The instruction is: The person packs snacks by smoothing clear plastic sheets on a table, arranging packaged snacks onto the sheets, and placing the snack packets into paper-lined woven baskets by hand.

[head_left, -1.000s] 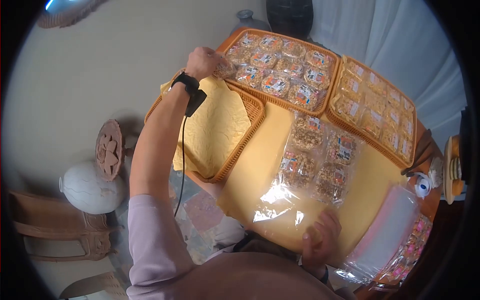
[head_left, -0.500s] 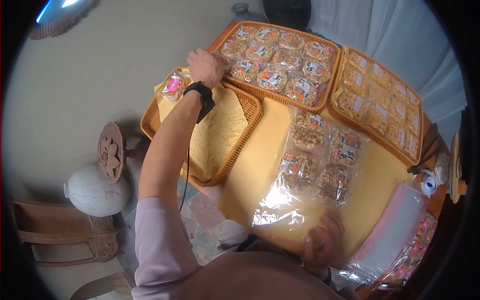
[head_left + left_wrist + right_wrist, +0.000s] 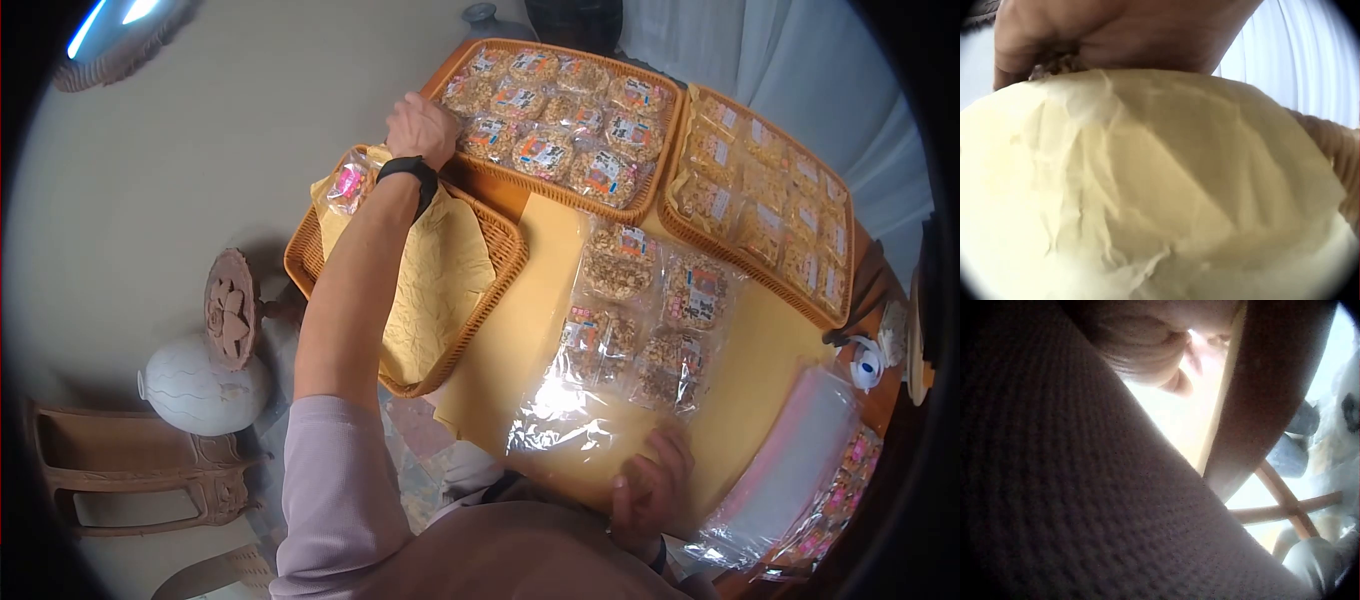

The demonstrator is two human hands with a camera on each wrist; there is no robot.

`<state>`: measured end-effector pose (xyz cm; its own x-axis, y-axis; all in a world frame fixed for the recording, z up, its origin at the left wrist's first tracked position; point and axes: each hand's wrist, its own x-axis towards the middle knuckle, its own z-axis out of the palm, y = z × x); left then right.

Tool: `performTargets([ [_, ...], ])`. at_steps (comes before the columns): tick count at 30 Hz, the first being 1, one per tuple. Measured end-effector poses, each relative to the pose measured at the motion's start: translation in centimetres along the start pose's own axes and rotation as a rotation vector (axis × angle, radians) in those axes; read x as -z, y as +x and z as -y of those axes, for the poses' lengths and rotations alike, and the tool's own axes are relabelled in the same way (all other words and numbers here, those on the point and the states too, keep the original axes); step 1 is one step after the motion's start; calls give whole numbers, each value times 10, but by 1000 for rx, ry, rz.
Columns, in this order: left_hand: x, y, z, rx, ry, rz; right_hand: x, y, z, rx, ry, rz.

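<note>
My left hand [image 3: 422,130] reaches over the far end of a wicker basket [image 3: 478,335] lined with yellow paper [image 3: 440,300]. Its fingers point down and grip a packaged nut cake, of which only a clumpy brown bit [image 3: 1057,65] shows beneath the hand in the left wrist view. Another clear pack with a pink label [image 3: 350,182] lies in the basket's far left corner, partly behind my wrist. My right hand [image 3: 655,490] rests, fingers loosely bent, at the near table edge, close to a clear bag [image 3: 560,410] with several packaged nut cakes [image 3: 618,262].
A full wicker tray of nut cakes [image 3: 650,205] stands at the back, and another tray of paler packs [image 3: 690,225] at the right. Flat plastic bags [image 3: 790,460] lie at the right edge. A white jar [image 3: 205,385] and carved furniture [image 3: 130,450] stand at left.
My left hand has shifted slightly right at the basket's far end, and the pink-labelled pack has come into view behind the wrist. The right hand stays nearly where it was.
</note>
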<state>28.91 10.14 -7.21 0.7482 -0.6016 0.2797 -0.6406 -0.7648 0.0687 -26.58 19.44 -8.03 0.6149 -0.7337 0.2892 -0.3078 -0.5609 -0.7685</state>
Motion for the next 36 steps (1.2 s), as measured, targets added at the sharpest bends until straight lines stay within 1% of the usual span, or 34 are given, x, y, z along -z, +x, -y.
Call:
performTargets([
  [1, -1, 1, 2, -131, 80, -24, 1, 0, 1, -1, 2, 0],
  [2, -2, 2, 4, -132, 82, -26, 1, 1, 3, 5, -5, -1],
  [4, 22, -2, -7, 4, -106, 93, 1, 2, 4, 8, -8, -12],
  [5, 30, 0, -10, -1, -105, 93, 1, 1, 4, 7, -14, -3],
  [7, 48, 7, -15, 32, -52, 220, 2, 3, 4, 10, -24, -1],
  [8, 56, 9, -19, 28, -54, 219, 2, 3, 3, 22, -31, 8],
  [10, 74, 9, -27, -60, 58, 301, 5, 4, 3, 32, -38, 15],
  [11, 64, 13, -24, -64, 60, 301, 6, 5, 4, 36, -42, 25],
  [12, 44, 18, -18, -64, -19, 231, 6, 6, 3, 40, -46, 33],
  [13, 37, 20, -18, -63, -99, 162, 6, 5, 2, 34, -44, 28],
  [14, 32, 26, -15, -70, -96, 166, 6, 3, 0, 33, -42, 30],
  [16, 28, 28, -15, 5, -107, 208, 5, 0, 0, 21, -40, 40],
  [17, 26, 28, -16, 5, -105, 217, 3, -1, 0, 14, -42, 31],
  [19, 26, 29, -21, 175, -91, 206, 2, -1, -2, 4, -44, 24],
  [21, 28, 31, -26, 200, -63, 220, 2, -1, -7, 39, -62, 36],
  [23, 21, 35, -26, 224, -32, 235, 2, -3, -8, 30, -75, 44],
  [25, 13, 42, -25, 252, -11, 206, 2, -3, -8, 23, -86, 50],
  [29, 5, 47, -28, 253, 56, 162, 2, -3, -7, 8, -99, 60],
  [31, 5, 53, -19, 228, -28, 182, 3, -5, -8, 5, -85, 43],
  [32, 8, 57, -12, 220, -21, 174, 2, -6, -10, 9, -74, 35],
  [34, 27, 60, -9, 178, -308, 344, -1, -7, -11, 0, -55, 12],
  [35, 33, 59, -8, 103, -286, 409, 0, -7, -11, 6, -67, 20],
  [36, 44, 47, -10, 97, -279, 412, 1, -7, -11, 12, -80, 29],
])
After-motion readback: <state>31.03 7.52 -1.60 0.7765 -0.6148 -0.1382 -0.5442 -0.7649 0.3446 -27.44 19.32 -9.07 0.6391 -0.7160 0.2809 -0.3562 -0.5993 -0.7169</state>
